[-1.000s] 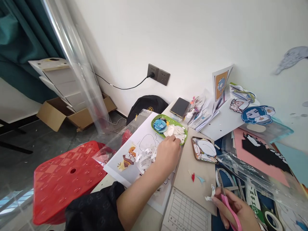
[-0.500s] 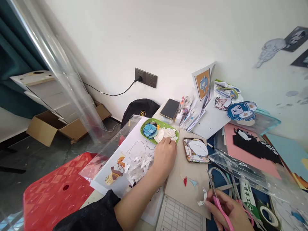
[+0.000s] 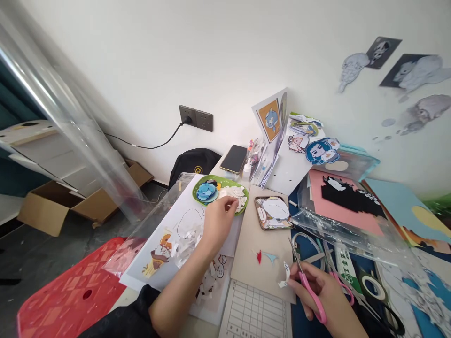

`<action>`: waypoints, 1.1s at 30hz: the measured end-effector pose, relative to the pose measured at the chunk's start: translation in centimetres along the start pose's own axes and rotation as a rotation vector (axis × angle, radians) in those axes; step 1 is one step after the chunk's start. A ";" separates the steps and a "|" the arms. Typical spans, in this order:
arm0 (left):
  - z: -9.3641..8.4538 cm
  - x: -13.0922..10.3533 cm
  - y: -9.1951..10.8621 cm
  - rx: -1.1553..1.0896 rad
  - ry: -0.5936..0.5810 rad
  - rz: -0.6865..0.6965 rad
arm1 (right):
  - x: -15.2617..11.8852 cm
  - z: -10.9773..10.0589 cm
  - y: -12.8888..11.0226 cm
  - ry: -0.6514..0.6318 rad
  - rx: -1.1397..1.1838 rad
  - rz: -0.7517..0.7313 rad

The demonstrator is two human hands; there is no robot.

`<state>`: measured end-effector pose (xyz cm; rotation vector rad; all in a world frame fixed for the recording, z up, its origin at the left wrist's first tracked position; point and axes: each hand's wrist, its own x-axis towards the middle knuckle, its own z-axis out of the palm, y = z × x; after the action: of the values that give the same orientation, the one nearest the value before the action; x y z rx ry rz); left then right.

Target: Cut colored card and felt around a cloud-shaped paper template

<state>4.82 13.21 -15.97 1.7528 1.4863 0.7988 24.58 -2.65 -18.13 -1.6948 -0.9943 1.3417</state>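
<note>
My left hand (image 3: 220,217) hovers at the front edge of the green tray (image 3: 202,180), its fingers curled together; whether a small piece is between them is hidden. White cut pieces (image 3: 237,193) fill the tray's right part, and blue round pieces (image 3: 207,192) lie at its left. My right hand (image 3: 313,288) has its fingers in the pink-handled scissors (image 3: 312,295), blades pointing up and away. Between its thumb and finger it also pinches a small white paper scrap (image 3: 284,276). A red scrap (image 3: 259,256) and a light blue scrap (image 3: 270,257) lie on the beige board (image 3: 246,267).
A metal tin (image 3: 260,213) of cutouts is right of the tray. White paper strips (image 3: 185,246) lie by my left forearm. Tape (image 3: 374,287), a glue tube (image 3: 345,265) and more scissors (image 3: 329,258) are at the right. A phone (image 3: 234,158) lies at the back.
The view has swung right, so things appear further left. My left hand has lifted back from the white pieces, uncovering more of them. My right hand still holds the scissors and scrap.
</note>
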 end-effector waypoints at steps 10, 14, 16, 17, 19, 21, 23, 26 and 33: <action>-1.4 -1.5 0.9 -0.297 -0.306 0.001 | -0.4 -0.4 -1.0 0.032 0.092 -0.070; -0.1 -3.7 2.6 -0.226 -0.490 0.115 | -0.4 -1.1 -1.4 0.086 0.131 -0.092; 0.7 -4.4 3.2 -0.166 -0.558 0.186 | -0.3 -1.2 -1.6 0.104 0.143 -0.094; 1.0 -4.7 3.3 -0.133 -0.579 0.224 | -0.3 -1.3 -1.7 0.109 0.147 -0.095; 1.6 -5.0 3.4 -0.068 -0.599 0.298 | -0.4 -1.2 -1.9 0.108 0.153 -0.098; 1.9 -5.1 3.2 -0.008 -0.603 0.365 | -0.5 -1.2 -2.0 0.096 0.158 -0.100; 2.0 -5.2 3.1 0.042 -0.603 0.425 | -0.5 -1.1 -2.1 0.081 0.162 -0.101; 1.8 -5.3 3.0 0.086 -0.602 0.483 | -0.5 -1.1 -2.2 0.069 0.168 -0.108; 1.2 -5.3 3.7 0.021 -0.506 0.388 | -1.1 -0.9 -2.9 0.042 0.160 -0.114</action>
<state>7.04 7.41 -13.70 2.0962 0.8375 0.4654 24.91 -2.49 -14.95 -1.5188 -0.9199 1.2713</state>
